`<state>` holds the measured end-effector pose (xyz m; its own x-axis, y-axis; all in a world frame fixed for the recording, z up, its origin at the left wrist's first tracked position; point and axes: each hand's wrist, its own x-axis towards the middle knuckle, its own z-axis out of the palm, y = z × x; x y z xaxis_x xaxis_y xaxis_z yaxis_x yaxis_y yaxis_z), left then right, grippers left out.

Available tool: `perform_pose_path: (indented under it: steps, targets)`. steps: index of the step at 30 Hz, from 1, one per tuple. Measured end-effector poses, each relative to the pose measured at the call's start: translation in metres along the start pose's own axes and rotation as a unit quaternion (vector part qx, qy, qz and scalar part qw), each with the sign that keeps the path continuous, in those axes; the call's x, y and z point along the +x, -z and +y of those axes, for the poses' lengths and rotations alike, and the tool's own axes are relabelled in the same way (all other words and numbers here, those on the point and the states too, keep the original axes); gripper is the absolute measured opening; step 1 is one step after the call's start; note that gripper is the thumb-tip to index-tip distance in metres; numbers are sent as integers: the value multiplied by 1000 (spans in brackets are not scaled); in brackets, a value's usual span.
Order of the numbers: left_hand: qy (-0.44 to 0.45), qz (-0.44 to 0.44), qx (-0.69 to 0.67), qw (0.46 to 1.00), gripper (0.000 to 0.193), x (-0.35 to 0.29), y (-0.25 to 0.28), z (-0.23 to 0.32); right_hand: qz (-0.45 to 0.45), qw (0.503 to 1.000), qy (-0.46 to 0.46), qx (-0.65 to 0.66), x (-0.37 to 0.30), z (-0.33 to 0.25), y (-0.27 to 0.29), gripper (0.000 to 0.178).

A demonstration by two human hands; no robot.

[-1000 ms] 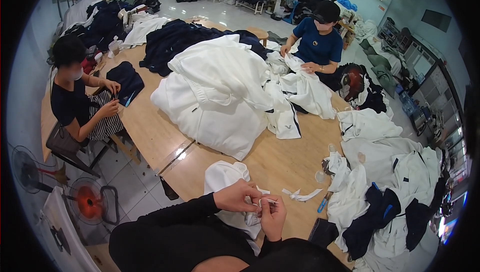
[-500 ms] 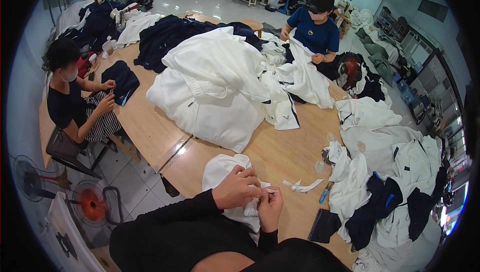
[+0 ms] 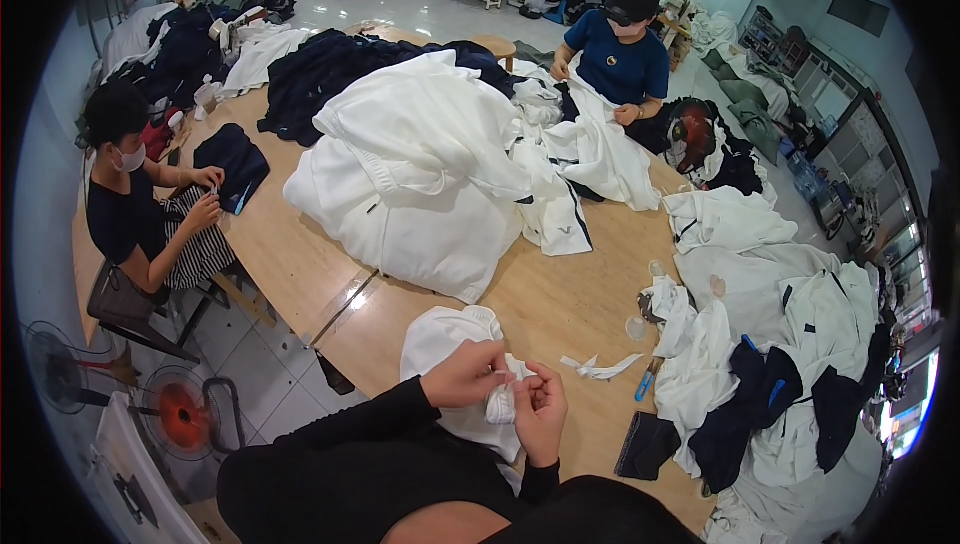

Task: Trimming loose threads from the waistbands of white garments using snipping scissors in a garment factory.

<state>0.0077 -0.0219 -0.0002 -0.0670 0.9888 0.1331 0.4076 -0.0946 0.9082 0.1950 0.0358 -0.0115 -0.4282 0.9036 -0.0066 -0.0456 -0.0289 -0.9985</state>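
On the near edge of the table, partly over my lap, lies a white garment point(image 3: 432, 336) with a gathered, ribbed part point(image 3: 501, 406) bunched between my hands. My left hand point(image 3: 462, 376) comes in over the cloth from the left, thumb and fingers pinched together at its edge. Facing it, my right hand point(image 3: 541, 416) is closed too, its thumb and forefinger pinching the white cloth. The fingertips almost meet. Whether a thread or cord is also between them is too small to tell.
Beyond my hands rises a big white garment pile point(image 3: 410, 214). To the right are a white strip point(image 3: 600, 368), a blue-handled cutter point(image 3: 646, 382), a dark folded cloth point(image 3: 647, 446) and heaped garments point(image 3: 740, 364). Co-workers sit left point(image 3: 130, 194) and far right point(image 3: 620, 64). A fan point(image 3: 186, 409) stands lower left.
My left fingers have drawn together into a tighter pinch, and my right fingers have risen slightly. More of the gathered part shows between my hands. The view has shifted slightly.
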Motion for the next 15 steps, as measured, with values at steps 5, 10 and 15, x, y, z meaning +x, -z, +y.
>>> perform_pose_path:
  steps: [5,10,15]
  targets:
    - [148,36,-383,911,17,1,-7,-21,-34,976,112,-183,0,-21,-3,24]
    - [160,40,-364,917,17,4,-15,-16,-25,947,184,-260,4,-19,-5,26]
    - [76,52,-279,956,15,2,-14,-19,-20,927,183,-327,1,-14,-11,19]
